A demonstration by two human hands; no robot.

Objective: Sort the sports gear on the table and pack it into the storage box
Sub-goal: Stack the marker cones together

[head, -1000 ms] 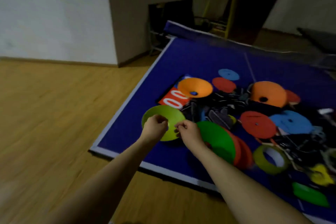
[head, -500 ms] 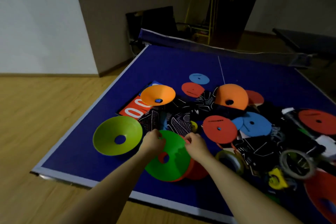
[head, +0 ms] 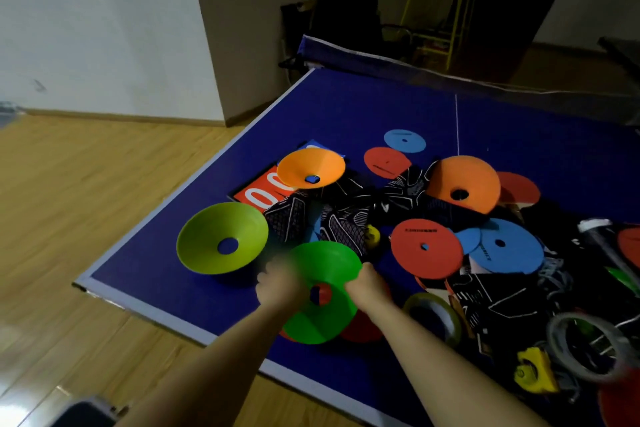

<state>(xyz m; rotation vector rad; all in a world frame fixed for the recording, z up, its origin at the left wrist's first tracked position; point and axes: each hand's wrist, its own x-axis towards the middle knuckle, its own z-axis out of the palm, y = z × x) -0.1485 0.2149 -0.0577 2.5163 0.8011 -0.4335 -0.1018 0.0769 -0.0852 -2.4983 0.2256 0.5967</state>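
Note:
A green disc cone [head: 325,274] is tilted up near the table's front edge, over red cones [head: 360,328] beneath it. My left hand [head: 277,286], blurred, grips its left rim and my right hand [head: 367,284] grips its right rim. A lime cone [head: 221,239] lies upside down to the left, apart from both hands. Two orange cones [head: 311,166] [head: 464,184], red discs [head: 426,248] and blue discs [head: 505,246] lie among black patterned gloves [head: 332,222]. No storage box is in view.
The blue table-tennis table [head: 363,107] has its net [head: 381,59] at the back and wooden floor [head: 86,201] to the left. Tape rings [head: 433,317] [head: 588,347], a yellow piece [head: 533,371] and a red score card [head: 263,192] lie in the pile.
Both hands let go of the lime cone, which now lies on the left, and took hold of the green cone, tilting it up off the red ones.

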